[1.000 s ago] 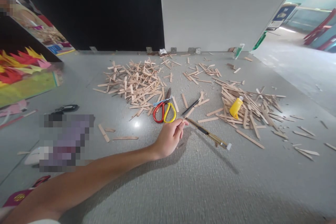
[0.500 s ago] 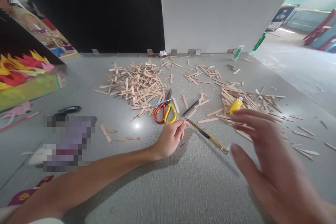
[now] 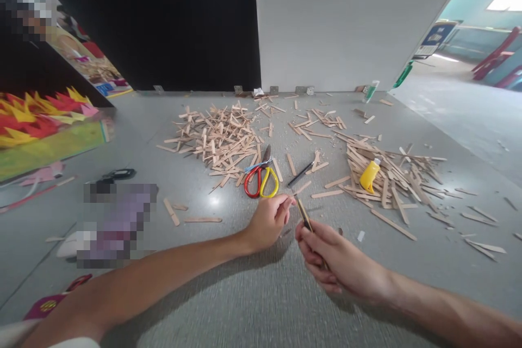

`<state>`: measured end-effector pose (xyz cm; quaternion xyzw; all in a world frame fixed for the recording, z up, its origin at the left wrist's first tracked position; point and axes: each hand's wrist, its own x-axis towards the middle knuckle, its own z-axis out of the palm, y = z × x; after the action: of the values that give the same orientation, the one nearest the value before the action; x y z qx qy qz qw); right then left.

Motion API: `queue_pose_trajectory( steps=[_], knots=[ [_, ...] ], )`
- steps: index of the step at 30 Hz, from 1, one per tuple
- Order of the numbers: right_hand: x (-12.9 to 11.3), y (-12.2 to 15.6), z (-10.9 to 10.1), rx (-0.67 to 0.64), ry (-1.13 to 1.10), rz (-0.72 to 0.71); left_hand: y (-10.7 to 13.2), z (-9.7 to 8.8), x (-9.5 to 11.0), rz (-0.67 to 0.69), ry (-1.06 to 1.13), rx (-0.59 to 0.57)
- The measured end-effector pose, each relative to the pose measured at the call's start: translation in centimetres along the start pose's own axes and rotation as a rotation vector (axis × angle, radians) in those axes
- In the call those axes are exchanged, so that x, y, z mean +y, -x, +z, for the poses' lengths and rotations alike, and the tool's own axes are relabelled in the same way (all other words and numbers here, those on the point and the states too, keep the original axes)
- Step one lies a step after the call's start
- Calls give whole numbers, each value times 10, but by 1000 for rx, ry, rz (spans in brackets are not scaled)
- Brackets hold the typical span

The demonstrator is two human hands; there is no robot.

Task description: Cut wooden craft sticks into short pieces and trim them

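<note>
My right hand (image 3: 332, 255) is wrapped around a gold-and-black utility knife (image 3: 303, 214), its front end pointing up and left beside my left fingertips. My left hand (image 3: 268, 223) rests low over the grey surface with its fingers pinched. A craft stick (image 3: 302, 188) lies right by those fingertips; whether they grip it is unclear. Just beyond my left hand are scissors (image 3: 261, 180) with one red and one yellow handle and blue ties at the pivot. A black pen-like tool (image 3: 300, 173) lies to their right.
Craft sticks are heaped in a left pile (image 3: 224, 138) and a right pile (image 3: 383, 168), with a yellow glue bottle (image 3: 369, 176) on the right one. A black-and-white upright panel (image 3: 326, 27) closes the back. Paper flames (image 3: 36, 114) stand at left, near a blurred purple object (image 3: 118, 223).
My right hand has moved left and closed around the utility knife, which was lying on the surface. My left hand stays pinched in about the same place.
</note>
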<state>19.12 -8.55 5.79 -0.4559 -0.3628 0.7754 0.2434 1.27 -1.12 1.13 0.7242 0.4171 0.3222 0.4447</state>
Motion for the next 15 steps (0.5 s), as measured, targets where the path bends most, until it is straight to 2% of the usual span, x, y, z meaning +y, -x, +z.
queue_pose_trajectory(
  steps=[5,7,9,12,15],
  knots=[
    [-49,8,-38,43,76,56,-5,-2,-2,25,13,-64],
    [-57,7,-44,32,93,69,-6,-2,-2,35,10,-71],
    [-47,3,-38,7,79,52,-5,-1,-2,44,0,-65],
    [-15,-8,-17,-44,79,19,-2,0,0,58,-18,-58],
    [1,-12,-6,-19,111,-22,0,0,1,69,-26,-78]
  ],
)
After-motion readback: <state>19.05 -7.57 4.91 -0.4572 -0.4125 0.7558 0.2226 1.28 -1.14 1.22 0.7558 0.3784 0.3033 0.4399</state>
